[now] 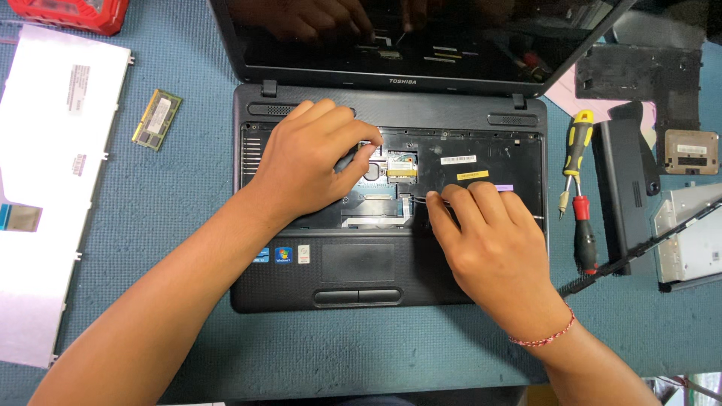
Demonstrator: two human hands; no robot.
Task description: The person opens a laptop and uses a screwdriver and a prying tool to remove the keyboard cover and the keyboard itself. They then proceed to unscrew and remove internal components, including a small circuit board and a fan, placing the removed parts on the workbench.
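An open black laptop (278, 282) lies on the blue mat with its keyboard taken out and the inner bay (481, 154) bare. My left hand (312, 165) rests in the left part of the bay. Its fingers are curled and its thumb and forefinger meet near a small metal part (401, 165); whether they pinch anything is hidden. My right hand (489, 240) grips a thin dark tool (430, 197), whose tip points left at the flat ribbon cable (376, 220) and its connector in the middle of the bay.
The removed keyboard (53, 188) lies face down at the left, with a green memory module (156, 119) beside it. Right of the laptop lie a yellow-handled screwdriver (577, 146), a red-handled one (583, 233), a black battery (624, 188), a silver drive (688, 240) and a black cover panel (639, 71).
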